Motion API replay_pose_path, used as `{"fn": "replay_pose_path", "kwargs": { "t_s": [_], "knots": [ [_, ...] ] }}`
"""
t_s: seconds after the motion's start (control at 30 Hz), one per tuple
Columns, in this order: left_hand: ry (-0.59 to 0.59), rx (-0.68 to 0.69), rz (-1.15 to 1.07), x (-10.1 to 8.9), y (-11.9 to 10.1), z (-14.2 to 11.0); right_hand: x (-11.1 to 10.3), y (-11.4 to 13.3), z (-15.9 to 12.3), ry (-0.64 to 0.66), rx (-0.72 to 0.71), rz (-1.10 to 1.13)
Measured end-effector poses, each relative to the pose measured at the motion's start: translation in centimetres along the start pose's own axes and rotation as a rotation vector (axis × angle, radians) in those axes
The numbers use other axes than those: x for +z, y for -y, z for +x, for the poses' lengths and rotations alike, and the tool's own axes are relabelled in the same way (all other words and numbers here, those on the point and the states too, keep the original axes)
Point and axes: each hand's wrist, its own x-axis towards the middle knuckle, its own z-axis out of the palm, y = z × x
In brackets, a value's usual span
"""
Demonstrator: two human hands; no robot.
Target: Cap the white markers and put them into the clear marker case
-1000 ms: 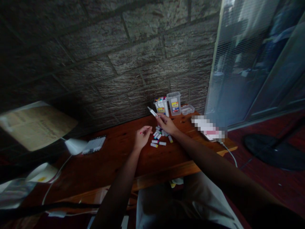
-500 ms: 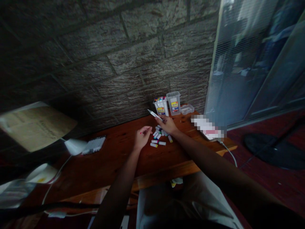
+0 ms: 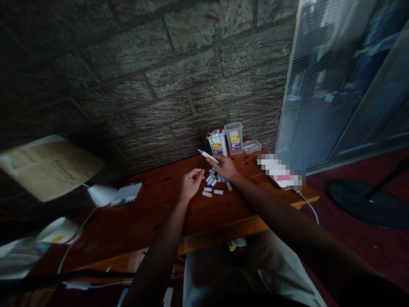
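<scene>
My right hand (image 3: 225, 166) is closed on a white marker (image 3: 207, 155) that points up and to the left over the wooden table (image 3: 150, 213). My left hand (image 3: 191, 183) is pinched on a small pink piece that I cannot make out, just left of the marker. Between and below the hands lie several loose marker caps (image 3: 213, 184) with coloured ends. Behind the right hand stand two clear plastic tubs: one full of markers (image 3: 216, 142), the other (image 3: 234, 138) beside it on the right.
A shallow clear lid (image 3: 252, 146) lies right of the tubs. A row of markers in a case (image 3: 127, 194) sits at the left, near a white lamp (image 3: 98, 195). A blurred-out item (image 3: 279, 172) with a cable lies at the table's right edge. A stone wall stands behind.
The marker in my right hand has tilted lower and shifted slightly right. My left hand has stayed in place.
</scene>
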Motion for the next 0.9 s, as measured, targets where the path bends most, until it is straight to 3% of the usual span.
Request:
{"fn": "replay_pose_path", "kwargs": {
  "t_s": [0.23,0.43,0.67,0.9],
  "knots": [
    [0.0,-0.001,0.02,0.02,0.2,0.04,-0.43,0.31,0.18,-0.029,0.04,-0.048],
    [0.005,0.006,0.024,0.02,0.35,0.06,0.03,0.25,0.12,-0.004,-0.065,0.043],
    [0.005,-0.001,0.008,0.01,0.21,0.0,-0.31,0.16,0.02,-0.007,-0.015,0.008],
    [-0.009,0.003,0.011,-0.01,-0.1,0.03,-0.33,1.03,-0.24,0.072,-0.024,0.045]
  ]
}}
